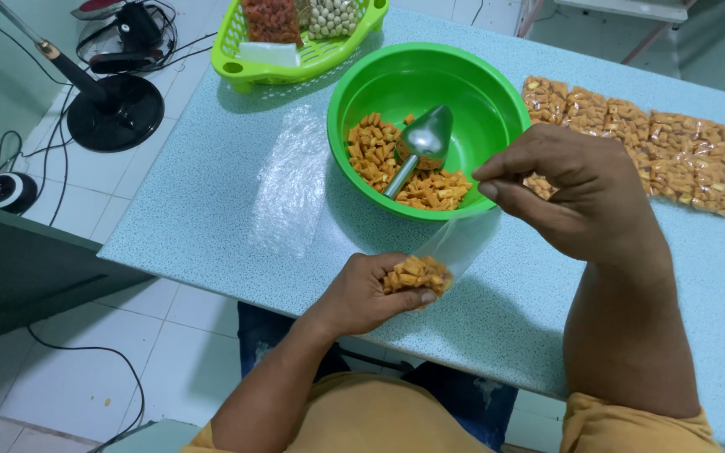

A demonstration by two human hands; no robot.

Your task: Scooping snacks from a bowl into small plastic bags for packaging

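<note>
A: How many bowls & scoops are sitting on the counter (211, 210)?

B: One round green plastic bowl (480, 92), far centre, w/ one shiny metal scoop (419, 147) leaning inside on a pile of small orange snack pieces (375, 151). One lime basket (249, 63) far left, cut off by the frame edge, so can't count what's in it.

A: Hands?

B: Two. Left hand (362, 294) is clenching round the filled bottom of a clear plastic bag (438, 260), near edge of the counter, just in front of the bowl. Right hand (572, 197) is pinching the bag's top, thumb & fingers closed on the film.

A: Filled packs?

B: One row of sealed packs (639, 138) lying far right. Approx five or six, but they're overlapping & the right hand is hiding the near end, so no exact count.

A: Anything else?

B: A flat stack of empty clear bags (291, 180) left of the bowl; thin, glossy, can't count the sheets. The counter is looking speckled pale blue.
</note>
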